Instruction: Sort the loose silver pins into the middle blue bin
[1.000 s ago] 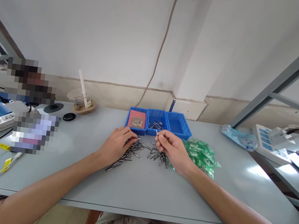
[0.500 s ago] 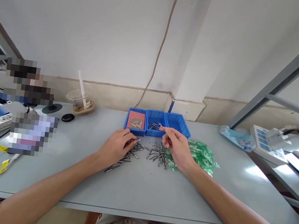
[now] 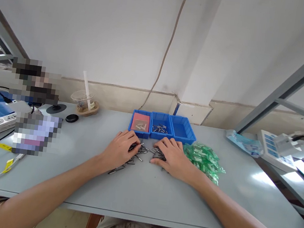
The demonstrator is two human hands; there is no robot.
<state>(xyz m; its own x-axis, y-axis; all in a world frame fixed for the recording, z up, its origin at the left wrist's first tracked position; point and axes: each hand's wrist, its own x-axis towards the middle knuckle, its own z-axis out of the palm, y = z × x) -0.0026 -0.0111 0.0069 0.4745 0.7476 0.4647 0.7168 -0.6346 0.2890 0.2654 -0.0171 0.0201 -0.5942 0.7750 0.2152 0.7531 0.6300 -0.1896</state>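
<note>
"Started with what?"

"Saw a pale wall (image 3: 117,41) at the back, then a grey table (image 3: 140,199) reaching up to it."

"And on top?"

"Found three blue bins (image 3: 161,136) standing side by side near the wall, with a heap of green bags (image 3: 202,159) to the right, just beside the right hand (image 3: 172,156)."

"Checked the fingers?"

"Saw the right ones arched over slim metal rods (image 3: 158,153), spread, with the thumb parted from them. Saw the left hand (image 3: 120,147) curled over more; could not tell whether gripping any."

"Noticed anything smaller?"

"Spotted a red sheet (image 3: 141,118) in the leftmost bin."

"And the rods?"

"Found in two loose piles on the table, partly under each hand, and also inside the middle bin."
</note>
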